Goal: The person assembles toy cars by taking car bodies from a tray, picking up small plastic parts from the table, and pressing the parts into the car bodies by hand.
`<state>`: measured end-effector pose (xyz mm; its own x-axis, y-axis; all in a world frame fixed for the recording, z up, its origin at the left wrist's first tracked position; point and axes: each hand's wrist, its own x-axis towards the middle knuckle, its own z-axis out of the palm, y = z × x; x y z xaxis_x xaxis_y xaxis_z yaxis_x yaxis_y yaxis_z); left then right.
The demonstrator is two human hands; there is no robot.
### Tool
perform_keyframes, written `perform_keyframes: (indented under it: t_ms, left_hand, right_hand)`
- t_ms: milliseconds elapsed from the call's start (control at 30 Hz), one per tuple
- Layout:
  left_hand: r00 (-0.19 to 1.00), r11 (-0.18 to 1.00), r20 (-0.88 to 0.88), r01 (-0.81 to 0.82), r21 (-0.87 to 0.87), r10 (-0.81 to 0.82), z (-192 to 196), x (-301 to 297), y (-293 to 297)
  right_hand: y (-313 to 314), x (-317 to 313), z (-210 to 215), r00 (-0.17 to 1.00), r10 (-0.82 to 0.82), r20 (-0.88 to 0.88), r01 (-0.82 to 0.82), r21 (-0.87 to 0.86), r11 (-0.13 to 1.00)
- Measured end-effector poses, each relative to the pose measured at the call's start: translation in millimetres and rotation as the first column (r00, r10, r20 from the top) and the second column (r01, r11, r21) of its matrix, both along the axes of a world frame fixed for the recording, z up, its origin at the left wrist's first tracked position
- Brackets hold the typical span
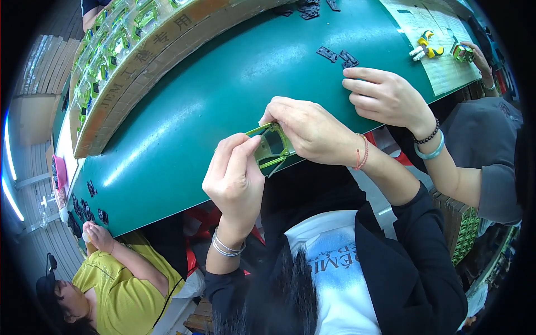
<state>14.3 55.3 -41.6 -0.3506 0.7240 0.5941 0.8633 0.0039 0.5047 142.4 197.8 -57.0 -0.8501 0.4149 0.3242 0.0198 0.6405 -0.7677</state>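
Observation:
Between my two hands, over the table's near edge, is a small bright-green plastic frame piece [272, 144] with an opening or see-through middle. My left hand [234, 176] pinches its left side between thumb and fingers. My right hand [310, 129] is closed on its upper right side, the fingertips partly hidden behind the knuckles. The piece is held tilted, off the green table [212, 128].
A co-worker's hand [385, 96] reaches in at right, near small black plastic parts [338, 56]. Yellow-handled pliers [427, 47] lie on a paper sheet [444, 70]. A large cardboard box [139, 70] of green pieces stands far left. Another person [120, 279] works at lower left.

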Motion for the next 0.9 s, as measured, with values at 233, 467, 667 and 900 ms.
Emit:
perform_keyframes:
  t_ms: [233, 467, 667, 900]
  left_hand:
    - [0.995, 0.994, -0.001, -0.101, -0.03, 0.101, 4.9, 4.0, 6.5]
    - [0.983, 0.999, 0.179, -0.032, -0.023, 0.036, 2.3, 0.3, -2.0]
    - [0.977, 0.999, 0.212, -0.014, -0.038, 0.022, 4.6, 2.0, -2.9]
    - [0.982, 0.991, 0.137, -0.127, -0.029, 0.13, -0.2, 8.3, 0.0]
  right_hand:
    - [-3.4, -1.5, 1.1, 1.0, -0.026, 0.006, 0.026, 0.001, 1.0]
    - [-1.5, -3.5, 2.3, 1.0, -0.009, -0.003, 0.009, -0.023, 1.0]
    - [-1.1, -2.0, 1.7, 1.0, -0.003, -0.006, 0.003, -0.014, 1.0]
    - [-3.3, -1.3, 4.2, 1.0, 0.019, 0.012, -0.019, -0.006, 1.0]
